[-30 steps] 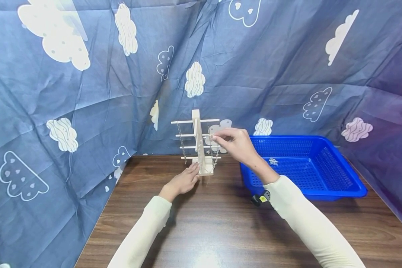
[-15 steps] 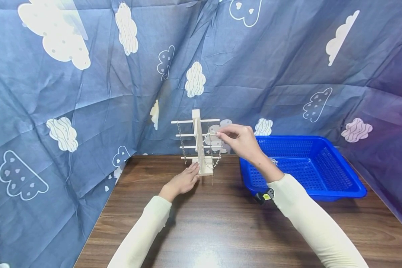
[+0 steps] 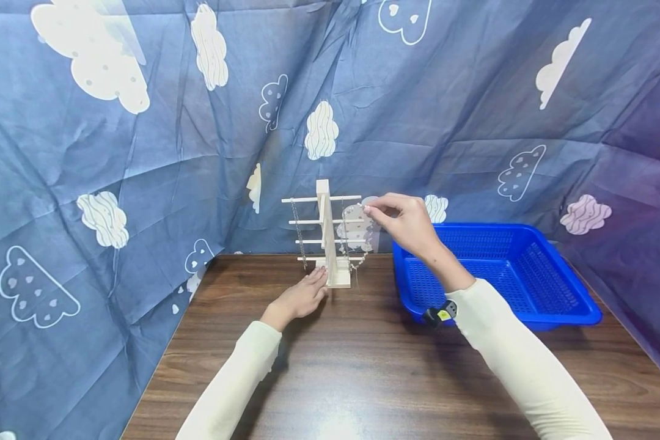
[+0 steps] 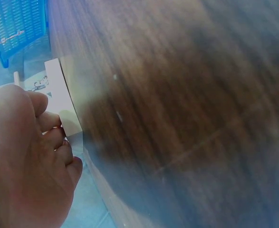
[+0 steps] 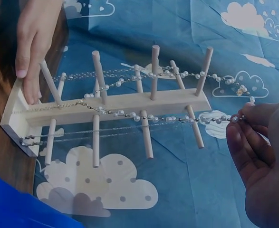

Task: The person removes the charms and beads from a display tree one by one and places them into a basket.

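A pale wooden jewelry stand [image 3: 332, 244] with several pegs on both sides stands upright near the back of the table. My left hand [image 3: 299, 296] rests at its base with the fingers extended, touching the wood. Between thumb and fingers, my right hand [image 3: 409, 223] pinches a pearl-beaded necklace [image 5: 170, 119]. In the right wrist view the necklace stretches in a long loop alongside the post, and its thinner chain end reaches toward the base. A silver chain [image 3: 299, 235] hangs on the left pegs, and another chain [image 5: 129, 128] hangs on the other side.
A blue plastic basket [image 3: 574, 315] sits on the right of the brown wooden table [image 3: 330, 366], partly behind my right forearm. A blue cloth [image 3: 407, 122] with cloud prints hangs close behind the stand.
My right hand has moved up and to the right, drawing the beaded necklace outward from the stand. The left hand has stayed at the base.
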The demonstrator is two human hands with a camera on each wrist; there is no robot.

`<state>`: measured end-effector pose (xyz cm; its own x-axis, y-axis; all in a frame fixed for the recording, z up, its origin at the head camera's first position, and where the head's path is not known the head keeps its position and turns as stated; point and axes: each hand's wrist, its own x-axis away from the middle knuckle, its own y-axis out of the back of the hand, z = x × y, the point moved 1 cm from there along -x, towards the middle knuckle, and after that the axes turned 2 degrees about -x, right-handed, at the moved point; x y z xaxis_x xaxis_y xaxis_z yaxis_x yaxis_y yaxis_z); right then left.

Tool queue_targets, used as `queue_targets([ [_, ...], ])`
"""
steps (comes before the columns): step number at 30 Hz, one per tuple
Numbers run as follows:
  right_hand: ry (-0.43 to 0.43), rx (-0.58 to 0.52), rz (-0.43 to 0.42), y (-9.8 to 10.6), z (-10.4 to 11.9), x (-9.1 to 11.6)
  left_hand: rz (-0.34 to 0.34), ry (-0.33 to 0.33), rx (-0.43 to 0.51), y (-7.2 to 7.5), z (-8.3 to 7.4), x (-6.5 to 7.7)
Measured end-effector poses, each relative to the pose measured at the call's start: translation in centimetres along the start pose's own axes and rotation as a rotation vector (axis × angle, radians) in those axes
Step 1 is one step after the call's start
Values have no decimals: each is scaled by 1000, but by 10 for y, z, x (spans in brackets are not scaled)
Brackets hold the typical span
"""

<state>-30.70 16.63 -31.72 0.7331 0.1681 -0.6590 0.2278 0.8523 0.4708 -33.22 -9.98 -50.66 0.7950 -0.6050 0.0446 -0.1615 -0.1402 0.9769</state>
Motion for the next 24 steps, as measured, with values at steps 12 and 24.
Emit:
queue_targets([
  [12, 16, 5, -51, 18, 0, -8, 1, 3, 9, -2, 2, -1],
  [24, 14, 45, -99, 38, 3, -16, -7, 1, 15, -3, 3, -1],
])
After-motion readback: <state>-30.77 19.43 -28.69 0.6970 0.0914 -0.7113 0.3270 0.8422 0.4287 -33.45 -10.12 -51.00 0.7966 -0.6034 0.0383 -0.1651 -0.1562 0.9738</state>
